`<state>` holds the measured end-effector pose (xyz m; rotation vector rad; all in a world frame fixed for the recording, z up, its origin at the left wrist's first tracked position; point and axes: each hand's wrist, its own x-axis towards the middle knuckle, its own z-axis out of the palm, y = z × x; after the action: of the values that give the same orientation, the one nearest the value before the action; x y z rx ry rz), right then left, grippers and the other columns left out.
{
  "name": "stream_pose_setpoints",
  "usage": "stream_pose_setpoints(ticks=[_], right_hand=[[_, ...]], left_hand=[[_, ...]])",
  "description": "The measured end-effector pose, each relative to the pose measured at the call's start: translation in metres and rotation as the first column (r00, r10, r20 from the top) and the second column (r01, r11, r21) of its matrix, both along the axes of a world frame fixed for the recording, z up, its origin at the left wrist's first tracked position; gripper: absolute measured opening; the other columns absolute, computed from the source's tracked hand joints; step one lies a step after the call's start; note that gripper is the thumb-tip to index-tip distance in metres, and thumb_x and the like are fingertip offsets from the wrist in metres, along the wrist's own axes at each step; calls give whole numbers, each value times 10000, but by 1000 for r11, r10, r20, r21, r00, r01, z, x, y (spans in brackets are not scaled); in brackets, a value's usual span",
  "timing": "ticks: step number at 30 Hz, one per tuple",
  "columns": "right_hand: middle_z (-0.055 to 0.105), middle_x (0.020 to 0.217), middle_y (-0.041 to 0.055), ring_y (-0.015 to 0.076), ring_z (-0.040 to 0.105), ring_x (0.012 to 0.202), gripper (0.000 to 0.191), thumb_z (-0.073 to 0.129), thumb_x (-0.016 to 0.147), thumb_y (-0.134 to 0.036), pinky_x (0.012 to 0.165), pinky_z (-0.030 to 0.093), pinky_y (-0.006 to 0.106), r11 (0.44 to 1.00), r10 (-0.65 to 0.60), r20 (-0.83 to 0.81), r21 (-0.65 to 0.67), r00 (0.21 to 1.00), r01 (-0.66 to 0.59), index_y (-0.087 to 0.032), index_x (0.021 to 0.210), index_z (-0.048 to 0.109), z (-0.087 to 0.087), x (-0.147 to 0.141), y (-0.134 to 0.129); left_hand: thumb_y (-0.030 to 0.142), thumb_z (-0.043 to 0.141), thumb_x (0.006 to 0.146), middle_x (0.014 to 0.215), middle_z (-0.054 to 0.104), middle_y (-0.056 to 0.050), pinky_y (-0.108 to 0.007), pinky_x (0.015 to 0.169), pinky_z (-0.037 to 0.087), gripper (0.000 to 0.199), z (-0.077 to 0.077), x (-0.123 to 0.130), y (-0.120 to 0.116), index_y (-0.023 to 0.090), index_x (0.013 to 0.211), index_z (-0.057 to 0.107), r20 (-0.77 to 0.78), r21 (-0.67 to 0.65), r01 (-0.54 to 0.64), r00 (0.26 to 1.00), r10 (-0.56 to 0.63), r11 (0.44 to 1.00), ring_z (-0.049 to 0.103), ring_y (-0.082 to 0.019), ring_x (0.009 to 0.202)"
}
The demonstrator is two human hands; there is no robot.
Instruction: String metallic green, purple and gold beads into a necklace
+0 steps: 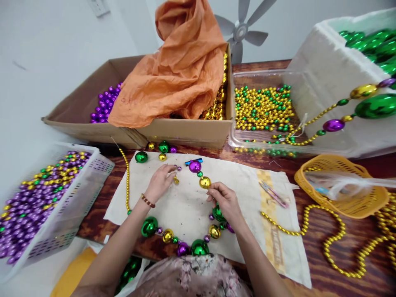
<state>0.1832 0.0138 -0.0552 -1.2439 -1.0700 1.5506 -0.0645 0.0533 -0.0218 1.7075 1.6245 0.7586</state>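
Observation:
My right hand (224, 200) pinches a bead strand just below a shiny gold bead (204, 182). Above that bead, the strand runs on to a small green bead (199, 174) and a large purple bead (194, 166). Below, it curves toward my lap through large green balls (199, 247), gold, purple and smaller beads, ending near a green ball (149, 227) on the left. My left hand (161, 183), wearing a beaded bracelet (147, 201), reaches over the cloth with thumb and fingers apart. Small purple beads (179, 168) and a small gold bead (176, 180) lie at its fingertips.
A whitish cloth (247, 198) covers the tabletop, with small snips (274, 194) on it. Around it stand a bead-filled white basket (95, 163), a cardboard box (192, 132), a clear plastic bin (262, 142), a foam box (328, 53) and an orange basket (368, 208). Gold bead chain (342, 231) lies right.

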Motion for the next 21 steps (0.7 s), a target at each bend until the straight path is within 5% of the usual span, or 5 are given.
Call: stream_pose_setpoints(ticks=[4, 10, 15, 18, 21], right_hand=[[650, 591, -4, 92, 463, 422, 217, 620, 822, -401, 430, 363, 203, 999, 27, 32, 23, 999, -27, -186, 795, 623, 0, 0, -3], [646, 610, -4, 104, 482, 446, 216, 586, 844, -400, 441, 385, 212, 997, 57, 86, 46, 995, -61, -191, 819, 633, -4, -2, -6], [635, 627, -8, 109, 526, 471, 183, 563, 870, -357, 449, 382, 210, 991, 73, 144, 99, 987, -87, -194, 822, 630, -4, 1, -7], [631, 629, -9, 122, 574, 505, 166, 551, 876, -334, 473, 402, 215, 985, 92, 183, 126, 979, -116, -197, 821, 626, 0, 2, -8], [633, 634, -6, 136, 616, 541, 162, 540, 877, -320, 507, 434, 223, 977, 112, 214, 155, 970, -147, -198, 816, 627, 3, 2, -8]], left_hand=[[184, 564, 872, 1019, 676, -123, -453, 869, 410, 185, -17, -6, -6, 191, 991, 706, -516, -9, 242, 830, -212, 970, 539, -298, 989], [118, 557, 854, 912, 657, -128, -444, 835, 385, 155, -23, 3, -9, 200, 817, 684, -537, 4, 271, 813, -226, 963, 521, -302, 963], [300, 698, 827, 954, 705, -83, -374, 807, 450, 141, -7, 4, -1, 202, 924, 725, 195, -14, -82, 977, 83, 997, 622, -240, 905], [378, 782, 781, 911, 720, -48, -314, 768, 502, 269, 12, 12, 3, 198, 968, 715, 715, -233, -185, 633, 297, 955, 678, -177, 815], [325, 822, 765, 871, 730, -39, -298, 802, 540, 242, 25, 21, 5, 170, 914, 712, 866, -339, -102, 355, 352, 935, 711, -163, 825]])
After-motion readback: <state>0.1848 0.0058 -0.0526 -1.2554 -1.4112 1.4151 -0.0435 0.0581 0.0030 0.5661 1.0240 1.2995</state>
